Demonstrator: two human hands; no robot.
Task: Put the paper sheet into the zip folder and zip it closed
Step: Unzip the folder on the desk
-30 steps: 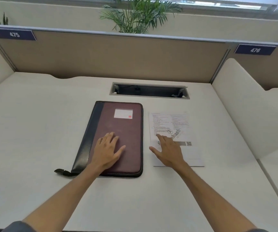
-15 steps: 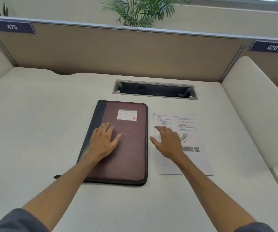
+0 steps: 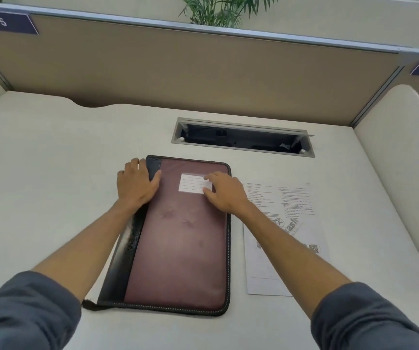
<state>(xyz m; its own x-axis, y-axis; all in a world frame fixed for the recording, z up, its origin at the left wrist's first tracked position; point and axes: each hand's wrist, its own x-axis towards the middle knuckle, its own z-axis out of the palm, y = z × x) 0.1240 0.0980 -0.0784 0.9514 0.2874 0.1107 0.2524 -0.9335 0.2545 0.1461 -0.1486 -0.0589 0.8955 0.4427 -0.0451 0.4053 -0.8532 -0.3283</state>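
A pale desk (image 3: 52,173) fills the view, fenced at the back by a tan partition (image 3: 203,72) carrying a numbered plate (image 3: 1,21) that reads 475, with a plant (image 3: 223,11) showing above it. Set into the desk is one open cable tray (image 3: 243,137). Nearer lies one zip folder (image 3: 178,248), maroon with a black spine strip, flat and zipped along the edges that show (its pull tab sticks out at the near left corner). One paper sheet (image 3: 294,238), printed side up, lies flat just to the right of the folder, not inside it. Two bare forearms in grey sleeves reach forward. The left hand (image 3: 135,185) rests at the folder's far left corner, fingers draped over the edge and thumb spread onto the cover; whether it actually grips the edge I cannot tell. The right hand (image 3: 226,193) lies on the far right part of the cover, fingers loosely extended over the one white label (image 3: 193,183), holding nothing, with the sheet just beside its wrist.
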